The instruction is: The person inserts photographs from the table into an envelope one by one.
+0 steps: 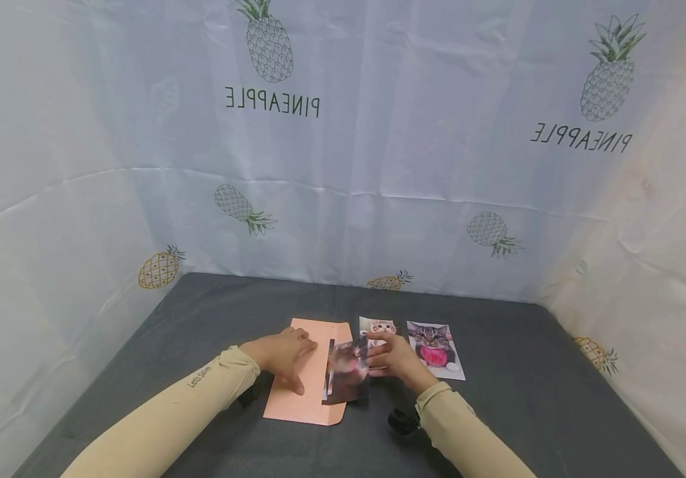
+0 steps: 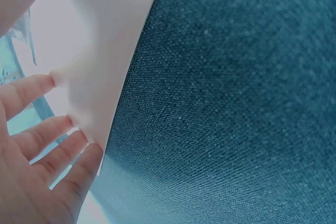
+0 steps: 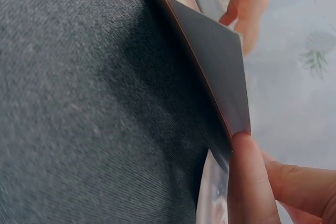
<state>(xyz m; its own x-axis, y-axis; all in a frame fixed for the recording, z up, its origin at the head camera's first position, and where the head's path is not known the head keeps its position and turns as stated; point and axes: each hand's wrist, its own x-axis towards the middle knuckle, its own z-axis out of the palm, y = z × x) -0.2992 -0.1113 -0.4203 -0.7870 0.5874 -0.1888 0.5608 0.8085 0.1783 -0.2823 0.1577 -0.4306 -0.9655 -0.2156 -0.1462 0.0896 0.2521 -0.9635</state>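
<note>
Left hand (image 1: pixel 283 355): fingers spread, on the envelope (image 1: pixel 288 406)
Right hand (image 1: pixel 397 362): fingertips touching the right edge of the dark photo (image 1: pixel 351 380); cannot tell if pinching
Dark photo: over the envelope's right side
Envelope: peach, on grey cloth (image 1: pixel 516 398)
Kitten photo (image 1: pixel 375 324): partly hidden by right hand
Tabby photo (image 1: pixel 435 355): farther right

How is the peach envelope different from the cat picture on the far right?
The peach envelope looks plain, while the cat picture is colourfully printed. The envelope is larger than the picture. The left hand touches the envelope, while no hand touches the picture. Both lie on the dark table.
</note>
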